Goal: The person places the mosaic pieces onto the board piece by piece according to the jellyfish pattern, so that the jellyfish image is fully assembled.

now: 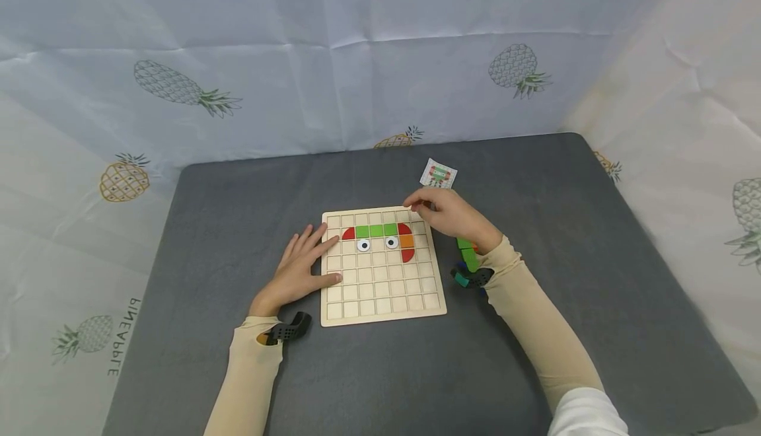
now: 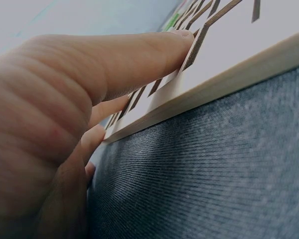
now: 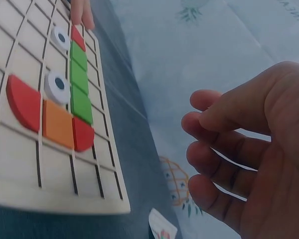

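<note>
A square wooden grid board [image 1: 380, 289] lies on the grey table. My left hand [image 1: 297, 269] rests at its left edge with fingers spread, the thumb on the border as the left wrist view shows. In the upper rows sit a row of green squares [image 1: 376, 230], red rounded pieces [image 3: 24, 104], an orange square [image 3: 58, 123] and two white eye discs [image 1: 363, 245]. Above the board's far right corner hovers my right hand [image 1: 448, 213]. Its fingers are loosely bent, thumb near the index finger, and nothing shows between them in the right wrist view.
Beyond the right hand lies a small printed card [image 1: 438, 173] with a coloured pattern. Loose green pieces [image 1: 470, 259] lie right of the board, partly hidden by the right wrist. A pineapple-print cloth [image 1: 357, 92] hangs behind the table [image 1: 250, 191].
</note>
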`<state>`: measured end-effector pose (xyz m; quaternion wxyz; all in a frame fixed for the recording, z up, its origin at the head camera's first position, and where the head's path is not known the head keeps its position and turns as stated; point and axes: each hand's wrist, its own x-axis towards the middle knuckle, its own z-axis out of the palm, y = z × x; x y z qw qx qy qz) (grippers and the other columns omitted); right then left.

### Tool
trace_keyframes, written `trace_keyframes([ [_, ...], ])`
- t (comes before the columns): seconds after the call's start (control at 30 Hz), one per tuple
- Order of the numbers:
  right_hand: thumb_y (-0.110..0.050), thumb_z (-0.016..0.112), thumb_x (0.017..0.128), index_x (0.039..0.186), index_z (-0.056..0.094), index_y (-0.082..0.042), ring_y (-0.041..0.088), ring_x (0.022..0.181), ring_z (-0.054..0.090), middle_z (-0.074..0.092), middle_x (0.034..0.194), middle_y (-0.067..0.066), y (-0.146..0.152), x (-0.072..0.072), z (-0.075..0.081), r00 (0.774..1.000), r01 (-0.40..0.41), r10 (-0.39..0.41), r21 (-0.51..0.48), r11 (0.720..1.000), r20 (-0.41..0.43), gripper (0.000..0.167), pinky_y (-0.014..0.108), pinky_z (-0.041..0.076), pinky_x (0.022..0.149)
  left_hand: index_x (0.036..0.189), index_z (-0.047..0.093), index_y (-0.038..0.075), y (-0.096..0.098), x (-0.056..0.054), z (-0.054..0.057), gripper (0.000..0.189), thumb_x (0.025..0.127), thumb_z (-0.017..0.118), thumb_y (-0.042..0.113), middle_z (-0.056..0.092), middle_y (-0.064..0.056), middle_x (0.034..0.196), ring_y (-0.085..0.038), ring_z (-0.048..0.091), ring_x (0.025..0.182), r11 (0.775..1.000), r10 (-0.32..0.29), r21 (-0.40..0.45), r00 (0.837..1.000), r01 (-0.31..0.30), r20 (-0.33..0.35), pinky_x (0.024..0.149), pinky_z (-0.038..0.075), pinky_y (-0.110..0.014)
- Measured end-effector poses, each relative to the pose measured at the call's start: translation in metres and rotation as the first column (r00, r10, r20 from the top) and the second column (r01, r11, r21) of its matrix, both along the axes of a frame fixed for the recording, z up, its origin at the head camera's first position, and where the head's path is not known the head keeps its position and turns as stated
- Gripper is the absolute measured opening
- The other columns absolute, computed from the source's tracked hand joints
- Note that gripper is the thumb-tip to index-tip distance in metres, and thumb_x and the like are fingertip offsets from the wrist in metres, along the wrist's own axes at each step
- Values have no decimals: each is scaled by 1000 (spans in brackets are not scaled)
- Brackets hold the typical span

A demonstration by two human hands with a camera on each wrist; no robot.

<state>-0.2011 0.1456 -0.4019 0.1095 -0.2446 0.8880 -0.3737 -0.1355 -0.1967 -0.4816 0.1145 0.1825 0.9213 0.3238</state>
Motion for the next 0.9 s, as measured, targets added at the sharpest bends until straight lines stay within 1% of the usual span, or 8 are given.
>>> trace_keyframes([
  [0.07,-9,51,105,128,67,-3,23,92,60,68,119,19,8,0,0,1000,20,-20,16,1000,7,29,36,52,77,158,40,20,0,0,0,83,87,77,43,13,-6,172,-34,1,160,1000,-1,2,1000,1,3,129,-6,-54],
  [0.13,-9,51,105,128,67,-4,24,91,60,68,120,18,16,1,1,999,44,-44,36,998,8,28,36,52,76,158,40,20,0,0,-1,83,87,76,43,13,-5,172,-34,1,160,1000,-1,3,1000,1,5,129,-6,-54],
  [0.27,-10,53,105,128,67,-3,26,95,63,67,122,18,34,2,0,996,90,-92,61,994,22,28,37,53,77,158,40,19,1,0,0,83,87,76,42,13,-6,172,-34,1,160,1000,0,5,1000,0,3,129,-6,-54],
  [0.33,-10,54,104,127,67,-2,26,100,62,67,122,17,42,3,-1,994,106,-108,70,992,25,27,38,53,81,158,40,19,1,0,1,83,87,77,42,13,-6,172,-34,1,160,1000,1,8,1000,-1,3,129,-6,-54],
  [0.53,-11,56,104,125,68,-1,27,99,59,67,116,15,65,5,-9,990,139,-140,118,983,-1,26,41,53,84,157,40,20,0,1,1,83,87,77,42,14,-6,172,-34,2,160,1000,1,-2,1000,-1,-9,129,-6,-54],
  [0.7,-13,56,104,126,69,-2,27,97,59,67,116,14,75,5,-18,985,165,-169,154,974,17,28,41,54,83,157,40,20,0,0,-1,82,87,77,43,14,-5,172,-34,2,160,1000,4,-3,1000,-4,-16,129,-6,-54],
  [0.9,-14,57,103,126,68,-1,26,93,57,67,114,15,73,4,-30,984,166,-174,180,970,28,29,38,53,80,158,40,21,1,0,0,83,87,77,44,14,-5,172,-33,1,160,1000,1,3,1000,-1,-5,129,-6,-54],
])
